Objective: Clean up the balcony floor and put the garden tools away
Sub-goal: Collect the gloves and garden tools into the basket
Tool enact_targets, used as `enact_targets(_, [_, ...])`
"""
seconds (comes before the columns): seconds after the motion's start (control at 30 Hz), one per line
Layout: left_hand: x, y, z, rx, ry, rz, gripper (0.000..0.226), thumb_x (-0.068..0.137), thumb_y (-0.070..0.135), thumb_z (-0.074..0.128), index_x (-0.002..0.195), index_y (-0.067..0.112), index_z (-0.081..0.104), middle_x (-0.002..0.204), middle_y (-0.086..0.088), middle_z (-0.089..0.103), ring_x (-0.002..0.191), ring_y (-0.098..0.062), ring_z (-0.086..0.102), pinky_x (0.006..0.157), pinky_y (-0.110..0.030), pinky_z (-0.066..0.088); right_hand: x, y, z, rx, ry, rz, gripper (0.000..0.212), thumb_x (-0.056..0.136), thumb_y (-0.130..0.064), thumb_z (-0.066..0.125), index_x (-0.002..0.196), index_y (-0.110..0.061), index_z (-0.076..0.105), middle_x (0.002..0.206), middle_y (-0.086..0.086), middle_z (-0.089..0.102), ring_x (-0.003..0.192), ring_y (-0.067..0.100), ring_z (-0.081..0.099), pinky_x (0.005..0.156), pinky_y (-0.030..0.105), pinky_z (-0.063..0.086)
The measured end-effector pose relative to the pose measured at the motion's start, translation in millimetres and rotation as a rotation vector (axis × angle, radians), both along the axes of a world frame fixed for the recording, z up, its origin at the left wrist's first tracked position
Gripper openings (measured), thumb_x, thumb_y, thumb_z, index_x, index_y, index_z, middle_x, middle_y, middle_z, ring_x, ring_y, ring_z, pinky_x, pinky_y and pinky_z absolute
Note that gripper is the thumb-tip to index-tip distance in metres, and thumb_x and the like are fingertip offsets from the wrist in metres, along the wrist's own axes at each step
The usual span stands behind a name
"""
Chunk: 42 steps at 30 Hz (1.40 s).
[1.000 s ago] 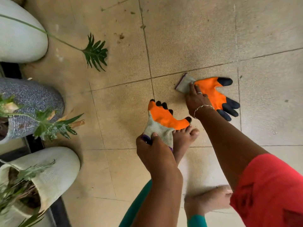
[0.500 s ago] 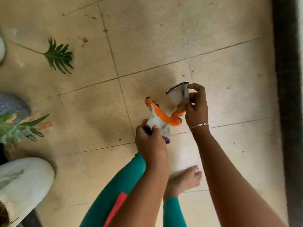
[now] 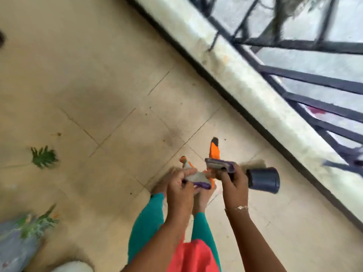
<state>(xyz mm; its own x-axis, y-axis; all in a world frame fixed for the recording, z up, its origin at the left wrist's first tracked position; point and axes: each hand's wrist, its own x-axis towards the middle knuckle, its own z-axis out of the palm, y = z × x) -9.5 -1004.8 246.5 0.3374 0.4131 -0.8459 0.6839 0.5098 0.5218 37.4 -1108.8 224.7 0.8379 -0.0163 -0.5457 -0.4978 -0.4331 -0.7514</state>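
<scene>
- Ledge [image 3: 235, 75] of pale concrete runs slantwise across the balcony, with a black railing [image 3: 314, 79] on its outer side and the tiled floor [image 3: 98, 75] on its inner side.
- The left hand [image 3: 180, 191], the hand farther from the ledge, has its fingers curled tight on the grey, purple-edged cuff of the first glove [image 3: 196, 177].
- The right hand [image 3: 234, 181], nearer the ledge, has its fingers clamped on the cuff of the second glove [image 3: 214, 154], and one orange, black-tipped finger of that glove points toward the ledge.
- Both gloves are off the floor and lie close together, just inside the ledge.
- A dark cylinder [image 3: 263, 179] shows between the right hand and the ledge (too blurred to name, and I cannot tell whether the hand touches it).
- A green leaf [image 3: 44, 158] lies on the floor well apart from the ledge, and a grey pot [image 3: 11, 246] with a plant stands farther off.
</scene>
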Motion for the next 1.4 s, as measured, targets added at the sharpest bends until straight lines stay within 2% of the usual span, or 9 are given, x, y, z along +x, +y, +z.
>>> enact_targets(0.17, [-3, -17, 73, -0.030, -0.128, -0.450, 0.040, 0.070, -0.003, 0.054, 0.077, 0.029, 0.077, 0.106, -0.019, 0.066, 0.104, -0.035, 0.062, 0.094, -0.051, 0.049, -25, -52, 100, -0.030, -0.077, -0.214, 0.017, 0.068, -0.030, 0.055, 0.081, -0.023, 0.063, 0.078, 0.002, 0.067, 0.071, -0.006, 0.060, 0.061, 0.008, 0.043])
enact_targets(0.27, [8, -33, 118, 0.040, -0.177, -0.725, 0.042, 0.068, -0.003, 0.051, 0.064, 0.031, 0.075, 0.081, -0.004, 0.072, 0.083, -0.023, 0.068, 0.075, -0.023, 0.055, -48, -81, 154, -0.071, -0.130, -0.306, 0.013, 0.077, -0.016, 0.056, 0.082, -0.026, 0.063, 0.078, -0.002, 0.067, 0.074, -0.010, 0.058, 0.061, 0.005, 0.040])
enact_targets(0.37, [17, -56, 162, -0.045, -0.194, -0.838, 0.047, 0.080, -0.026, 0.038, 0.071, 0.010, 0.067, 0.083, -0.022, 0.067, 0.072, -0.029, 0.066, 0.053, -0.016, 0.052, -72, -105, 203, -0.030, -0.150, -0.455, 0.017, 0.073, -0.016, 0.052, 0.077, -0.026, 0.066, 0.072, -0.006, 0.069, 0.067, -0.008, 0.060, 0.058, 0.007, 0.043])
enact_targets(0.5, [18, -107, 201, -0.136, -0.165, -1.005, 0.037, 0.088, -0.012, 0.047, 0.067, 0.005, 0.072, 0.086, -0.031, 0.066, 0.081, -0.042, 0.064, 0.059, -0.031, 0.057, -122, -148, 233, -0.040, -0.157, -0.642, 0.025, 0.068, -0.025, 0.046, 0.081, -0.030, 0.066, 0.077, -0.005, 0.072, 0.064, 0.018, 0.064, 0.064, 0.042, 0.054])
enact_targets(0.83, [-71, -329, 213, -0.125, 0.114, -1.304, 0.006, 0.075, -0.003, 0.069, 0.071, -0.004, 0.064, 0.081, -0.027, 0.062, 0.065, -0.035, 0.059, 0.038, -0.029, 0.051, -264, -301, 235, -0.063, -0.078, -1.172, 0.038, 0.075, -0.008, 0.047, 0.076, -0.042, 0.065, 0.076, 0.000, 0.070, 0.059, -0.003, 0.061, 0.058, 0.018, 0.050])
enact_targets(0.93, [-113, -401, 197, -0.130, 0.191, -1.395, 0.031, 0.052, 0.005, 0.078, 0.077, -0.006, 0.062, 0.085, -0.027, 0.062, 0.067, -0.036, 0.059, 0.040, -0.032, 0.050, -309, -364, 232, -0.100, -0.015, -1.247, 0.032, 0.076, -0.013, 0.048, 0.077, -0.043, 0.059, 0.080, 0.000, 0.066, 0.067, 0.000, 0.058, 0.064, 0.016, 0.047])
enact_targets(1.03, [-154, -467, 226, -0.082, 0.146, -1.452, 0.001, 0.081, 0.000, 0.062, 0.081, 0.000, 0.063, 0.069, -0.016, 0.065, 0.064, -0.028, 0.058, 0.034, -0.022, 0.046, -354, -435, 207, -0.138, 0.023, -1.315, 0.031, 0.065, -0.020, 0.042, 0.084, -0.032, 0.064, 0.083, 0.004, 0.069, 0.068, 0.014, 0.055, 0.065, 0.024, 0.046])
enact_targets(1.2, [-197, -539, 248, -0.092, 0.138, -1.526, 0.003, 0.082, -0.003, 0.062, 0.080, -0.004, 0.063, 0.093, -0.026, 0.064, 0.085, -0.037, 0.061, 0.037, -0.024, 0.051, -397, -560, 216, -0.290, 0.018, -1.266, 0.026, 0.075, -0.015, 0.049, 0.084, -0.032, 0.066, 0.095, -0.002, 0.070, 0.077, 0.012, 0.056, 0.073, 0.028, 0.047])
enact_targets(1.4, [-218, -598, 248, -0.153, 0.004, -1.702, 0.015, 0.089, -0.001, 0.052, 0.088, -0.004, 0.066, 0.093, -0.027, 0.064, 0.077, -0.030, 0.062, 0.054, -0.026, 0.056, -429, -661, 231, -0.375, 0.069, -1.234, 0.027, 0.078, 0.001, 0.061, 0.105, -0.003, 0.066, 0.113, 0.014, 0.061, 0.107, 0.028, 0.056, 0.092, 0.028, 0.039])
